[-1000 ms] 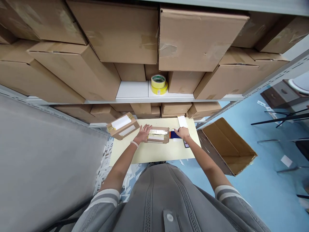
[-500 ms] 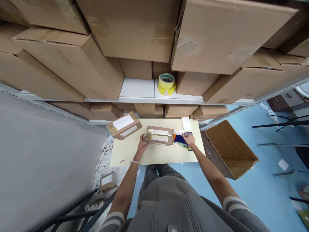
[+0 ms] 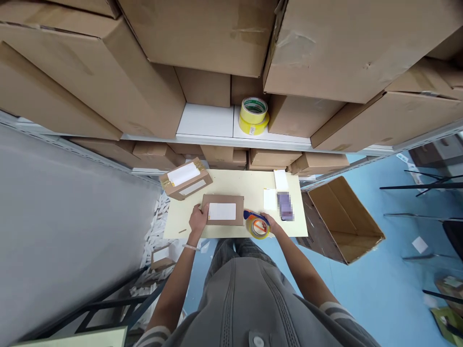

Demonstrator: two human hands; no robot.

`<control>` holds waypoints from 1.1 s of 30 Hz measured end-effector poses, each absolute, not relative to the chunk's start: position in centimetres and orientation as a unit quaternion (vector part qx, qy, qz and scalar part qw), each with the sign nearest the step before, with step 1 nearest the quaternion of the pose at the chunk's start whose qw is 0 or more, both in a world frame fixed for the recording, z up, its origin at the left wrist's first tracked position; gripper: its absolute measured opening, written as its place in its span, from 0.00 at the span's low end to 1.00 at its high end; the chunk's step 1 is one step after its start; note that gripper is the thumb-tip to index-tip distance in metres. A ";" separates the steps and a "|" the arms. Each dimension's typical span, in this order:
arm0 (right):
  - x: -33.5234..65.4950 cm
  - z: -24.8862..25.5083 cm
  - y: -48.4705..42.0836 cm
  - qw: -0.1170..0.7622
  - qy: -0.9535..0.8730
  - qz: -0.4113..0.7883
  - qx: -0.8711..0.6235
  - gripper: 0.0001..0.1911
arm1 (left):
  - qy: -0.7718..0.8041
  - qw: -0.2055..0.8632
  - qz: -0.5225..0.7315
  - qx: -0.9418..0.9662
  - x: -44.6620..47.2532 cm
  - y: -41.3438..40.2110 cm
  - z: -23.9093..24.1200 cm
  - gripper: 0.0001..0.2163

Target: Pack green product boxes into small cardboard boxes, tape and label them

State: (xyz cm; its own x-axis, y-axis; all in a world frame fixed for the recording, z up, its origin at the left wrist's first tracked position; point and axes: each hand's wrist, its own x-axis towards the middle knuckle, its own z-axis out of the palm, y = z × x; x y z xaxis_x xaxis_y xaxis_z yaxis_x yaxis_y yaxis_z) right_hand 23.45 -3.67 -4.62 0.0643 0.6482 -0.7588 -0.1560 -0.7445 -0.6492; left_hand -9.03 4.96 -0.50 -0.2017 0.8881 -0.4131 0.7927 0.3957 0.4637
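A small brown cardboard parcel (image 3: pixel 231 202) with a white label lies flat on the pale yellow table (image 3: pixel 231 230). My left hand (image 3: pixel 198 220) grips its left end, fingers curled round the edge. My right hand (image 3: pixel 269 222) is closed on a tape dispenser (image 3: pixel 257 225) with a blue handle and a yellow tape roll, held just right of the parcel near the table's front edge.
A second labelled parcel (image 3: pixel 185 178) sits at the table's back left. White label sheets (image 3: pixel 269 198) and a phone (image 3: pixel 285 205) lie at the right. An open carton (image 3: pixel 342 219) stands on the blue floor. Yellow tape rolls (image 3: pixel 254 115) sit on a shelf among stacked cartons.
The parcel has been turned so its labelled face is up and pulled nearer the front edge. My right hand has brought the tape dispenser down beside it.
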 end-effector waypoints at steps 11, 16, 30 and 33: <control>23.0 -4.2 -5.2 0.275 -0.018 0.814 -0.512 0.26 | 0.284 0.226 0.005 0.932 -3.6 6.3 0.3 0.50; 22.6 -4.0 -7.2 0.381 -0.045 0.765 -0.517 0.22 | 0.195 0.227 0.012 0.954 -0.6 7.2 0.0 0.46; 22.4 -3.4 -7.8 0.491 -0.238 0.569 -0.616 0.37 | 0.290 0.205 0.057 0.933 2.9 6.5 0.7 0.32; 23.9 -2.8 -7.6 0.481 -0.240 0.561 -0.630 0.36 | 0.290 0.197 0.060 0.935 2.8 6.5 0.6 0.32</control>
State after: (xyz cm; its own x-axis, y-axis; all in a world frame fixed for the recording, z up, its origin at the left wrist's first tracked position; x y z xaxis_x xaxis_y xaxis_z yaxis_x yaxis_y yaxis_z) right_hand 23.91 -7.62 -2.79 0.2561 0.8416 -0.4756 -0.2358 -0.4227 -0.8750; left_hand 2.83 6.54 0.62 0.8242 0.5662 -0.0011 0.5187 -0.7543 0.4025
